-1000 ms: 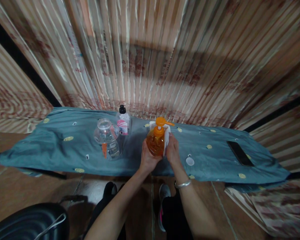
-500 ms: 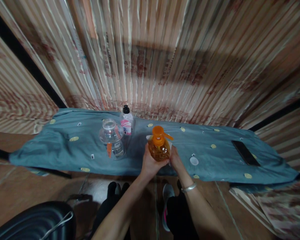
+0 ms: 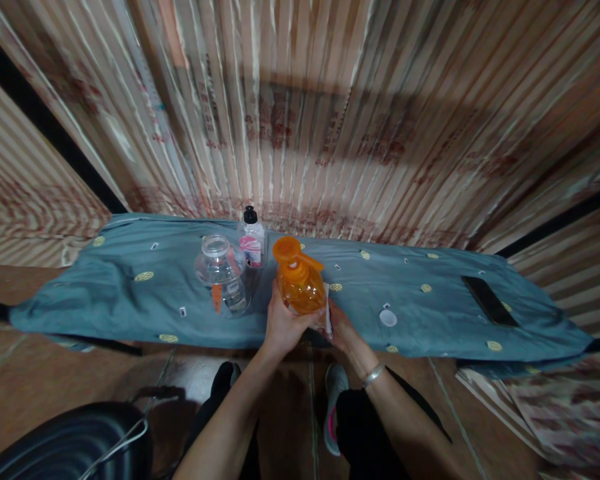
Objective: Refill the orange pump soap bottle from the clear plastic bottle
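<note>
At frame centre, our left hand (image 3: pixel 281 325) and right hand (image 3: pixel 341 327) both grip the orange bottle (image 3: pixel 299 283), tilted left over the blue cloth (image 3: pixel 130 300). Left of it a clear jar (image 3: pixel 221 273); phone (image 3: pixel 489 301) far right.

Dim, warm, low-contrast throughout. Broad dark shadow band across the striped curtain (image 3: pixel 330 133). Strong wide-angle bowing at the edges, stripes fanning outward. Soft focus and grain everywhere; smeared corners, faint sheen on the orange pump bottle (image 3: pixel 300 283).

Small bottle (image 3: pixel 253 241) label — print unreadable.
</note>
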Demonstrator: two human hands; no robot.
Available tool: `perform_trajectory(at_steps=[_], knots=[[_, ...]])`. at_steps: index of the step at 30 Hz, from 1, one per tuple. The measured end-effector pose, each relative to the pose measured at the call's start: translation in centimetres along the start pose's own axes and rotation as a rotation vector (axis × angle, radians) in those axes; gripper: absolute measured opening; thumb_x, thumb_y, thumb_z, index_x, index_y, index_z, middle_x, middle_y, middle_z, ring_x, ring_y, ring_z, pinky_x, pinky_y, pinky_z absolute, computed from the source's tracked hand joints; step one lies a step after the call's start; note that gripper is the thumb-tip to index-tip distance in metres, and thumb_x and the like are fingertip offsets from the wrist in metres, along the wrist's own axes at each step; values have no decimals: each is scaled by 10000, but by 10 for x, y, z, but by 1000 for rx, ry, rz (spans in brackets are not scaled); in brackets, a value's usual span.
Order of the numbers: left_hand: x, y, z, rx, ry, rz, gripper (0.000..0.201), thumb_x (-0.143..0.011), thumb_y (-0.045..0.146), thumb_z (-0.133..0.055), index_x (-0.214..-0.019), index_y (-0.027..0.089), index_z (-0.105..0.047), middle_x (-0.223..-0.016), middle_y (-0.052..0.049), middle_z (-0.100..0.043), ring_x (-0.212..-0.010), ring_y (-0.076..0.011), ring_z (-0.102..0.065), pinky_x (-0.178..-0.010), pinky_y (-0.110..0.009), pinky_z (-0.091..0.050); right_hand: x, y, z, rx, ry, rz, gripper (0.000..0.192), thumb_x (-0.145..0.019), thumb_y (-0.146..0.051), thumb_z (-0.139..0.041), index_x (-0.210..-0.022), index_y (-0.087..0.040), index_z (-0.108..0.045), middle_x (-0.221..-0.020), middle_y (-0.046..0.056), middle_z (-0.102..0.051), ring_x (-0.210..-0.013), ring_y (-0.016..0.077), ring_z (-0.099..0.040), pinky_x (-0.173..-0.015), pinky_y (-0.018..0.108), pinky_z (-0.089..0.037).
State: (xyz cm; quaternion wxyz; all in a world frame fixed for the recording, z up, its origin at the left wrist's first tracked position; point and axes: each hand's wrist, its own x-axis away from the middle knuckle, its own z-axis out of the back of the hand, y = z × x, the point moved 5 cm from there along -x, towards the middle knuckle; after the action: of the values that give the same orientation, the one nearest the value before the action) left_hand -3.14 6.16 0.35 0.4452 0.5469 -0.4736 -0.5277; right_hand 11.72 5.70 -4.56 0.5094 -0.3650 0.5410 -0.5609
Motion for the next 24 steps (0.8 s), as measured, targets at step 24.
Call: perform_trajectory(at_steps=[24], knots=[[-13,-16,-15,-56,14,-44,802,-493,273,-875,-1195,200,-493,-1156,-102,-677,-1049,-300,-679,-928,-450,-528,3,-137,12,251,-74,487,413,-999,-472,-432,-1301,-233,-582,-1270,84,-661,-1189,232,-606,-1010,380,-484]])
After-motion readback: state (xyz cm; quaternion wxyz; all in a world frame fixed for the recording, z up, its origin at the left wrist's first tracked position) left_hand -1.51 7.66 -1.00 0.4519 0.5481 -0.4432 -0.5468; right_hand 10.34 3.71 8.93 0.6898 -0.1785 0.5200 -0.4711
